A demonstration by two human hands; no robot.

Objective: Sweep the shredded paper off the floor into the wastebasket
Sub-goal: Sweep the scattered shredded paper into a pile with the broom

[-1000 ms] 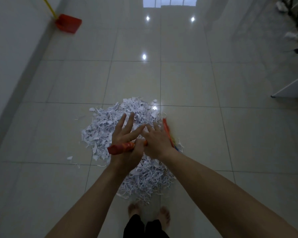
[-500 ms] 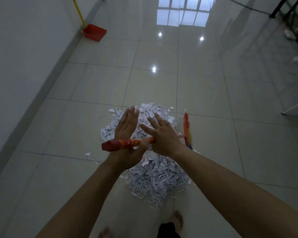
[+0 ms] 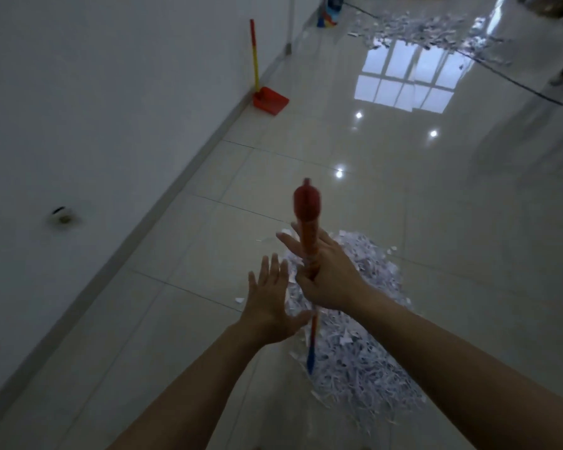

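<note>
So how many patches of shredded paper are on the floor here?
2: a pile under the hands beside the broom handle, and scattered shreds far off, top right. More may lie outside the frame.

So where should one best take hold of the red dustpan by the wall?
Probably by its handle, not the pan. The dustpan sits on the floor with the handle upright against the wall, so come from the open floor side and wrap it near the top.

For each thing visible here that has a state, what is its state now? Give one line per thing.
Broom handle: upright, held over the pile.
Right hand: holds the broom handle, fingers partly extended.
Left hand: open, fingers straight, beside the handle, holding nothing.
Shredded paper pile: gathered in a heap on the floor.
Dustpan: standing by the wall, unused.
Far shredded paper: scattered, not swept.
</note>
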